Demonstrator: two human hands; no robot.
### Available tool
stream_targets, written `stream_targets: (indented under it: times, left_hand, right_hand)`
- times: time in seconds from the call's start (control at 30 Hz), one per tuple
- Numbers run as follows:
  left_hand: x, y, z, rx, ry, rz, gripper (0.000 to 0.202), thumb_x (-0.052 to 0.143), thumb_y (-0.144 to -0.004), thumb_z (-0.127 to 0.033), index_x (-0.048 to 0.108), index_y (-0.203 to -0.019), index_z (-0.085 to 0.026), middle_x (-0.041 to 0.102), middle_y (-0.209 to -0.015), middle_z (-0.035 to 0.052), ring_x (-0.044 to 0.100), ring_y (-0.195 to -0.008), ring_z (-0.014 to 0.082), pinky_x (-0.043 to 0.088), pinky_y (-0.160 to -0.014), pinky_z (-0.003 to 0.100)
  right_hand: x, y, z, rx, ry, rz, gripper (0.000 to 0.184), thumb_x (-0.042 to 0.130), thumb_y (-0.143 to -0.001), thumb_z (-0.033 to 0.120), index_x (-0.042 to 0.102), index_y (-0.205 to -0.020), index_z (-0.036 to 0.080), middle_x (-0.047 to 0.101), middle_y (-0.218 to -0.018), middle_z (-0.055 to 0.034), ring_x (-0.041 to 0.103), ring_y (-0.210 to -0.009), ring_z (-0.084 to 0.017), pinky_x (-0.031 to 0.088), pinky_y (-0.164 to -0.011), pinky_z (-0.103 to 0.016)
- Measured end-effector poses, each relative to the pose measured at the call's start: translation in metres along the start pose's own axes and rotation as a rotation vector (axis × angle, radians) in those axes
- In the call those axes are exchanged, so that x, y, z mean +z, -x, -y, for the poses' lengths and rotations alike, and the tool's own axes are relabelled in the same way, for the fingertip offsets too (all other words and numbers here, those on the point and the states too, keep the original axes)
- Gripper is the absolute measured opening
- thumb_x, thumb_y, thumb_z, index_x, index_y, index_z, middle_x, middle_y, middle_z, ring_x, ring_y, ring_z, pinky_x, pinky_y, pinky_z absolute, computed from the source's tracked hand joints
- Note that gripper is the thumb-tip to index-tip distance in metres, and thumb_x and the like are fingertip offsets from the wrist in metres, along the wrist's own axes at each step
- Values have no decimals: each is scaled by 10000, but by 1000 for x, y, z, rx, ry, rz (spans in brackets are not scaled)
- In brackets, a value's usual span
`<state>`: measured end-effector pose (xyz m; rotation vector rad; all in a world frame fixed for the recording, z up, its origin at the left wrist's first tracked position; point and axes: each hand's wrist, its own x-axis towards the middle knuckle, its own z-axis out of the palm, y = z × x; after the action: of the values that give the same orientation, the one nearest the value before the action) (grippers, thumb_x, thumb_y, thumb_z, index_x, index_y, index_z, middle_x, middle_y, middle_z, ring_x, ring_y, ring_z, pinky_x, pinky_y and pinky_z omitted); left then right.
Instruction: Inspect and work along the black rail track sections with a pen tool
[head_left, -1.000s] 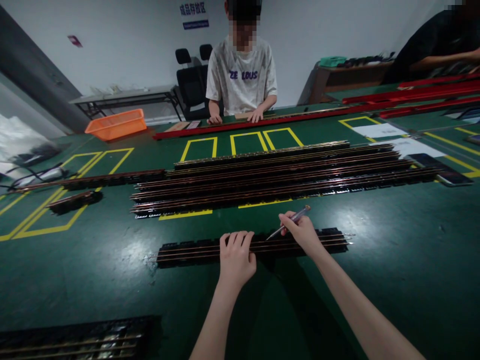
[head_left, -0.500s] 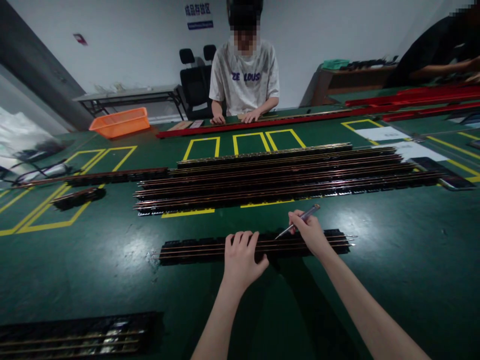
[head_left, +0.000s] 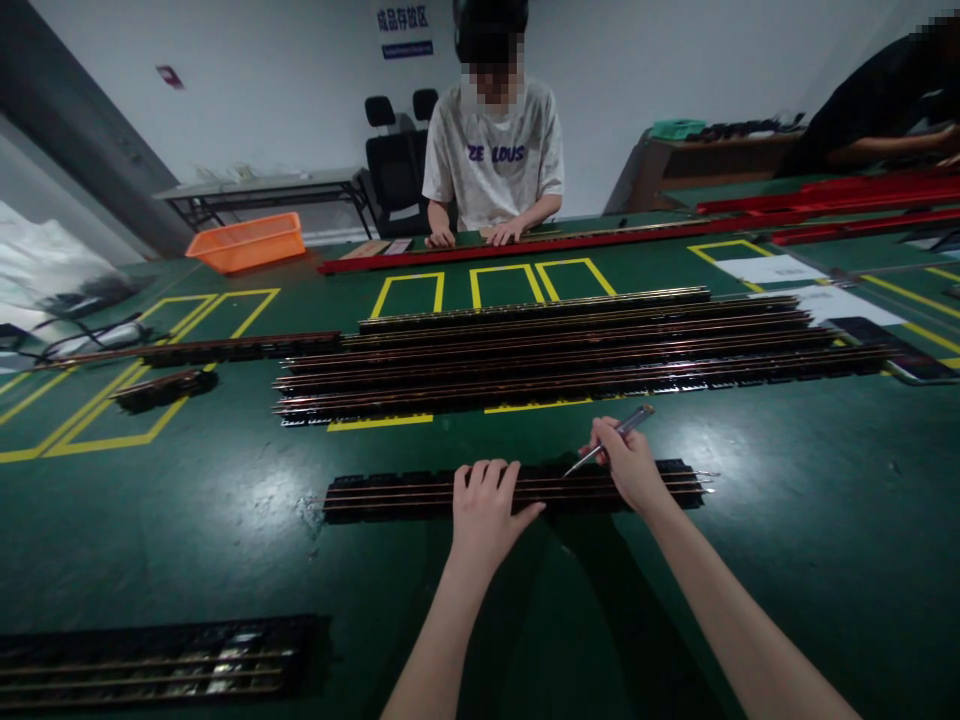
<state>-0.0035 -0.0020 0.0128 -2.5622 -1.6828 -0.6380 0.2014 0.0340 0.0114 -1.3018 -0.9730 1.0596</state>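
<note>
A long black strip (head_left: 405, 505) with thin copper-coloured rods along it lies crosswise on the green table before me. My left hand (head_left: 486, 500) grips its middle, fingers curled over the top and thumb at the near edge. Held in a pinch by my right hand (head_left: 626, 462) is a slim screwdriver (head_left: 628, 422) with a greyish see-through handle. It slants down to the left, its tip at the strip just right of my left hand; whether it touches a rod I cannot tell. Bare rod ends stick out past the strip's right end.
Beyond lies a row of similar long strips (head_left: 540, 355). Another strip (head_left: 150, 665) is at the near left, and a short bundle (head_left: 165, 390) further back. A phone (head_left: 900, 350) lies at right. Across the table, a person works by a red rail (head_left: 600, 238) and an orange basket (head_left: 247, 243).
The screwdriver and my right hand have shifted slightly right along the strip. My left thumb has stretched out further to the right. The whole view has moved a little.
</note>
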Motion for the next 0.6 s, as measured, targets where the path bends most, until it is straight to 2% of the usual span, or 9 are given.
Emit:
stream_targets:
  times: [0.07,0.2,0.27,0.43,0.6]
  left_hand:
    - [0,0,0,1,-2,-1,447,598,-751,-496,596,-1076,-189,646,-1037,52,563,-990,244,400,-900,454]
    - [-1,0,0,-9,12,10,436,588,-761,-490,595,-1082,-195,644,-1048,54,559,-1000,249,397,-905,460]
    - [-1,0,0,-13,18,19,435,588,-762,-485,594,-1085,-192,644,-1051,59,558,-1001,253,391,-907,466]
    - [-1,0,0,-1,15,12,432,592,-760,-478,594,-1080,-187,644,-1040,63,556,-992,254,391,-896,462]
    - [-1,0,0,-4,11,10,429,591,-759,-477,593,-1078,-190,642,-1041,62,555,-992,254,392,-896,465]
  right_hand:
    - [1,0,0,-1,-45,-19,331,596,-762,439,506,-547,205,411,-425,65,492,-464,-110,446,-576,-246]
    - [3,1,3,-55,-129,-63,357,627,-739,430,494,-497,204,370,-428,80,338,-387,-70,491,-636,-285]
    - [3,1,2,-65,-129,-72,361,629,-741,428,491,-493,205,364,-429,82,319,-387,-68,498,-667,-295]
    - [2,2,-1,-79,-89,-76,355,602,-767,446,493,-527,209,380,-434,79,358,-402,-78,494,-723,-303]
    - [4,4,4,-51,71,-81,385,583,-755,518,496,-540,211,404,-416,59,536,-522,-133,465,-671,-271]
